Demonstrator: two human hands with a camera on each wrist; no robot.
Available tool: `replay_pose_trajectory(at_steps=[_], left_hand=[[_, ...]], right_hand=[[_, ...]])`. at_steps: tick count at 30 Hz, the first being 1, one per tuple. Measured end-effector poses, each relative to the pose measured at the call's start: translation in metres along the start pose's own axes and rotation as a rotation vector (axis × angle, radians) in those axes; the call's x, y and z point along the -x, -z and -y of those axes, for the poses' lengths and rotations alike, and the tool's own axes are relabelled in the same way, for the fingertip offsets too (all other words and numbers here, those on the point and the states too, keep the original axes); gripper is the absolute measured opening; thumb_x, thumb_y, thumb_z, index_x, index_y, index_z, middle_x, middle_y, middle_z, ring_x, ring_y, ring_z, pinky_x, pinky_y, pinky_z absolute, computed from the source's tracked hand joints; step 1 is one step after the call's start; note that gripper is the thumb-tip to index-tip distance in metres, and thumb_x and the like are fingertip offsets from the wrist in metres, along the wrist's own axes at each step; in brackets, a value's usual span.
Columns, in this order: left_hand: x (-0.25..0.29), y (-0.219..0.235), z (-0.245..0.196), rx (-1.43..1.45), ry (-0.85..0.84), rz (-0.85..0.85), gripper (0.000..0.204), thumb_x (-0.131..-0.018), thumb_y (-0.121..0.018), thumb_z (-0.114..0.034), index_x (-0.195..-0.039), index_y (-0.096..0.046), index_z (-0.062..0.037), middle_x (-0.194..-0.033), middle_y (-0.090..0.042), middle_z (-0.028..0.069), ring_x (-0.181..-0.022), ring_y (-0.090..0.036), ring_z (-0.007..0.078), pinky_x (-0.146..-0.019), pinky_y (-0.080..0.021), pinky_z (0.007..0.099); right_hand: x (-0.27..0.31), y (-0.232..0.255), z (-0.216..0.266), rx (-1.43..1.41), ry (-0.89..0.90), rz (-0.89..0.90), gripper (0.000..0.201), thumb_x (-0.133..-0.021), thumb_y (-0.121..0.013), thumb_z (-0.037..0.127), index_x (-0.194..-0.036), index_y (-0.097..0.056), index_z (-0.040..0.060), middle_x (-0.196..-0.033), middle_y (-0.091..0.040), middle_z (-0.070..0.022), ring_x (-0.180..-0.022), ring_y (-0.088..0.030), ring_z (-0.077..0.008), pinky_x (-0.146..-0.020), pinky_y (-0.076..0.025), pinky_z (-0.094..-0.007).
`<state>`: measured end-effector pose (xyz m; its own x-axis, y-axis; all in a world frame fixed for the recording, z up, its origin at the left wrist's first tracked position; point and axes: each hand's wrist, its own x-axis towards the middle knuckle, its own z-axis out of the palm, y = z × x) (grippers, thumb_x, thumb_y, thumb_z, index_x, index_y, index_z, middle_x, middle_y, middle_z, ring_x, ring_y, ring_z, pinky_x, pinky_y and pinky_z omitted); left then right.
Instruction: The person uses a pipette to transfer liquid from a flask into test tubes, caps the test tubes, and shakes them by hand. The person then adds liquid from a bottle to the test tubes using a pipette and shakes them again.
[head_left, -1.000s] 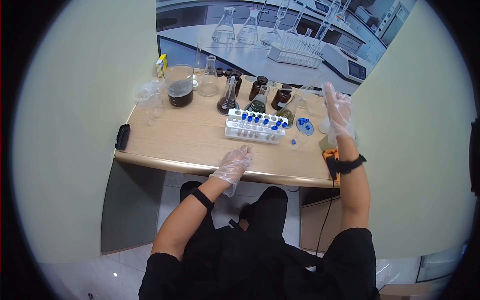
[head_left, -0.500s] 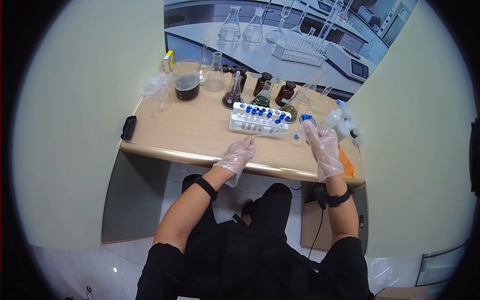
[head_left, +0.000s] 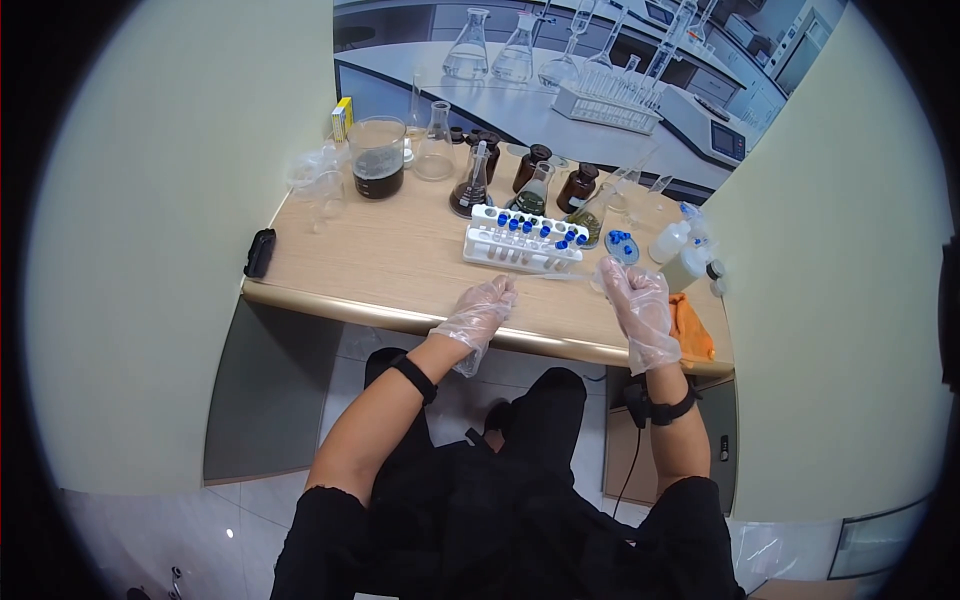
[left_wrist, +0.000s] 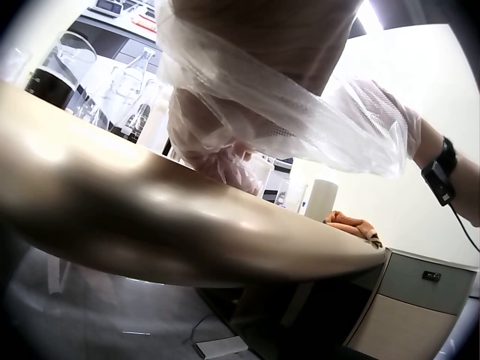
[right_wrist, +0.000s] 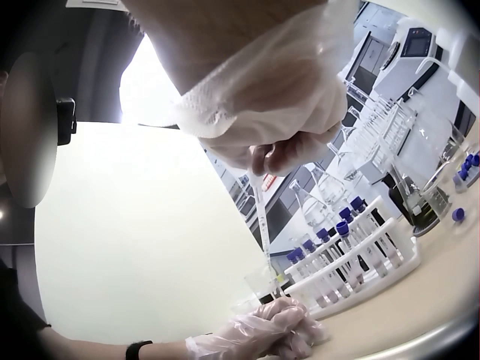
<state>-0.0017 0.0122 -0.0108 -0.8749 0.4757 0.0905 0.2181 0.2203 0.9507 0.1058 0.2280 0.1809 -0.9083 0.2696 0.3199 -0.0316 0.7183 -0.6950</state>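
Observation:
My gloved right hand (head_left: 640, 305) grips a clear plastic dropper (right_wrist: 261, 217) that points left across the front of the table. The dropper's narrow end reaches my gloved left hand (head_left: 478, 308), whose curled fingers pinch what looks like a small clear tube (right_wrist: 278, 285), mostly hidden by the glove. Just behind both hands stands a white test tube rack (head_left: 490, 257) with several blue-capped tubes (right_wrist: 345, 238) in it. One loose blue cap (right_wrist: 457, 215) lies beyond the rack in the right wrist view.
Conical flasks (head_left: 468, 197) and brown bottles (head_left: 578, 186) stand behind the rack. A beaker of dark liquid (head_left: 379, 178) is at the back left. To the right are a dish of blue caps (head_left: 622, 248), white bottles (head_left: 683, 268) and an orange cloth (head_left: 690, 328).
My right hand has come down and left from the right side of the table, bringing the dropper over to my left hand. The left hand has stayed nearly in place.

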Motion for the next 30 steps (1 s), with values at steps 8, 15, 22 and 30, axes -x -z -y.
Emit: replay_pose_trajectory(at_steps=[8, 15, 22, 30], left_hand=[[-0.001, 0.001, 0.001, -0.034, 0.018, 0.022, 0.012, -0.107, -0.057, -0.021, -0.111, -0.062, -0.0115, -0.094, -0.064, 0.0007, -0.076, -0.061, 0.0107, -0.07, -0.052, 0.0287], [-0.003, 0.0, 0.004, -0.022, -0.014, 0.009, 0.011, -0.107, -0.056, -0.02, -0.108, -0.062, -0.0102, -0.091, -0.062, 0.0013, -0.075, -0.061, 0.011, -0.072, -0.053, 0.0294], [-0.002, 0.0, 0.002, -0.067, -0.064, -0.003, 0.011, -0.107, -0.056, -0.02, -0.107, -0.061, -0.0095, -0.09, -0.062, 0.0019, -0.075, -0.061, 0.0118, -0.072, -0.053, 0.0294], [-0.004, -0.002, 0.007, 0.054, 0.024, 0.005, 0.012, -0.108, -0.059, -0.02, -0.112, -0.065, -0.0111, -0.092, -0.062, -0.0012, -0.075, -0.059, 0.0093, -0.072, -0.052, 0.027]], right_hand=[[0.008, -0.003, 0.006, -0.062, 0.03, -0.034, 0.054, -0.099, -0.074, 0.029, -0.058, -0.052, 0.0014, -0.054, -0.044, -0.0059, -0.054, -0.036, -0.0155, -0.055, -0.031, -0.0396], [0.009, -0.006, 0.004, 0.007, 0.075, -0.053, 0.052, -0.098, -0.074, 0.027, -0.058, -0.053, 0.0008, -0.054, -0.049, -0.0107, -0.051, -0.041, -0.0213, -0.055, -0.033, -0.0422], [0.006, -0.011, -0.015, -0.01, 0.153, -0.044, 0.051, -0.099, -0.072, 0.023, -0.059, -0.048, 0.0007, -0.054, -0.044, -0.0088, -0.052, -0.036, -0.0183, -0.053, -0.032, -0.0408], [0.013, -0.005, 0.006, 0.041, 0.078, -0.016, 0.052, -0.101, -0.069, 0.029, -0.064, -0.046, 0.0015, -0.059, -0.044, -0.0115, -0.057, -0.04, -0.0246, -0.059, -0.035, -0.0419]])
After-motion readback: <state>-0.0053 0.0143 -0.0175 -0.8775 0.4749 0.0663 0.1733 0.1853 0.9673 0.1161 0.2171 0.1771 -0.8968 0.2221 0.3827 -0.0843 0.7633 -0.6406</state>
